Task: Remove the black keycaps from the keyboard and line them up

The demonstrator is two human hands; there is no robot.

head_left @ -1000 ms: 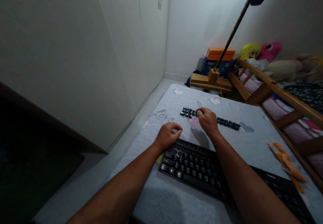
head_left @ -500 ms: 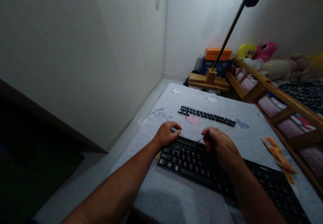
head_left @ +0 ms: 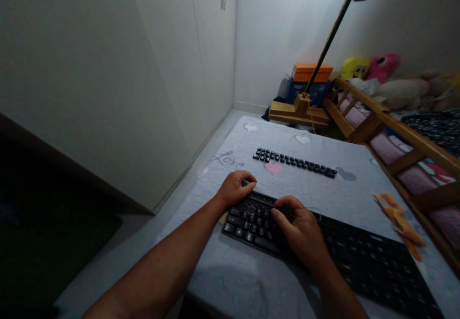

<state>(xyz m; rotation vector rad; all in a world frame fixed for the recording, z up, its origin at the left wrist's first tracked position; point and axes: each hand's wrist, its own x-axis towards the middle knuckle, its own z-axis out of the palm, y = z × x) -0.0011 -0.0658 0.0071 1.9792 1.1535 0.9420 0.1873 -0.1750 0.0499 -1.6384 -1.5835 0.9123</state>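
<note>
A black keyboard (head_left: 264, 243) lies on the light quilted cloth, with bare spots among its upper-left keys. My left hand (head_left: 235, 187) is closed on its far left corner, thumb toward me. Over the keyboard's middle, my right hand (head_left: 296, 228) has thumb and fingers curled together. A thin wire loop, apparently of a wire keycap puller (head_left: 318, 213), sticks out on the right of that hand; its handle is hidden in the palm. Whether a keycap is between the fingertips I cannot tell. Beyond the keyboard, loose black keycaps (head_left: 294, 161) lie in rows.
An orange cloth (head_left: 398, 221) lies at the right of the bed. A wooden rail (head_left: 406, 130) runs along the right side, with plush toys behind it. White cabinet doors (head_left: 172, 70) stand at the left. A wooden stand (head_left: 300, 110) with a slanting pole is at the back.
My right hand has moved left and lower over the keys and turned, so the wire now points right instead of left toward the keys. My left hand stays at the corner.
</note>
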